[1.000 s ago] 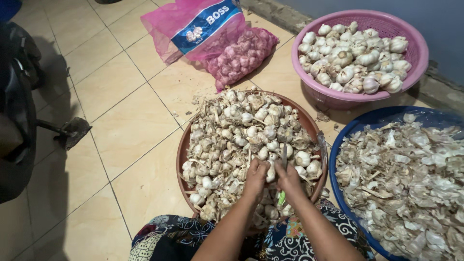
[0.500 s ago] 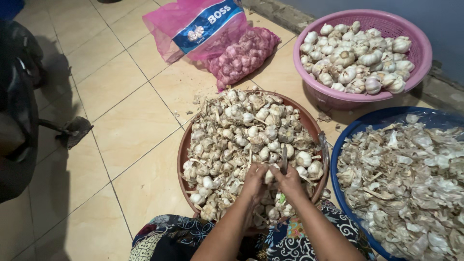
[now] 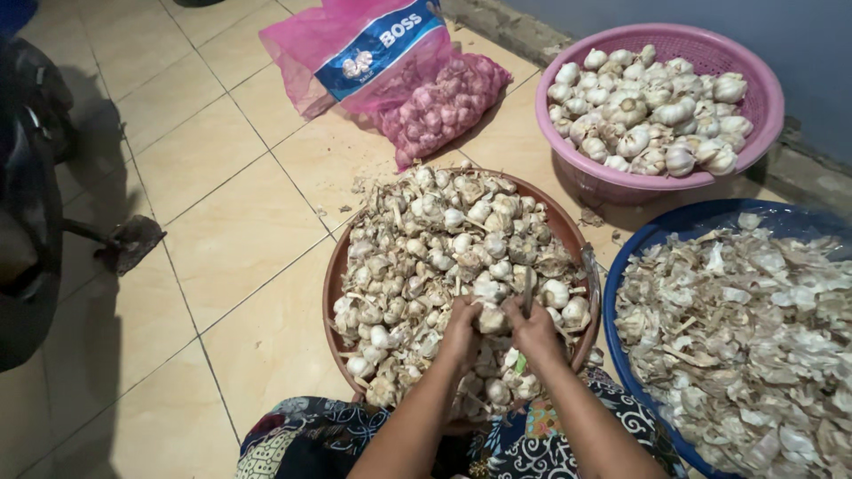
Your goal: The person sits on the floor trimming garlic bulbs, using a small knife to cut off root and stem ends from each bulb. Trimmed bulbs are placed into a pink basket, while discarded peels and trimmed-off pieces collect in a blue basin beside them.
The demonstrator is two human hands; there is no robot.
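One brown basin (image 3: 335, 282) sits on the tiled floor (image 3: 222, 222), heaped with unpeeled garlic bulbs too many to count. Both hands work at the near edge of that basin. The left hand (image 3: 461, 335) and the right hand (image 3: 534, 333) are pressed together around one garlic bulb (image 3: 491, 319), each clenched on it from its own side. A thin dark blade (image 3: 527, 293) rises from the right hand's grip; whether it is a knife cannot be told for sure.

Beyond the brown basin and to its right stands one pink basket (image 3: 568, 173) filled with cleaner white bulbs. Just to the right of the brown basin, touching or nearly touching it, lies one blue basin (image 3: 626, 262) full of dry garlic skins. Beyond the brown basin, to the left of the pink basket, lies one pink mesh sack (image 3: 444, 98) with more bulbs inside. The person's patterned cloth (image 3: 311, 439) shows at the near side of the brown basin.
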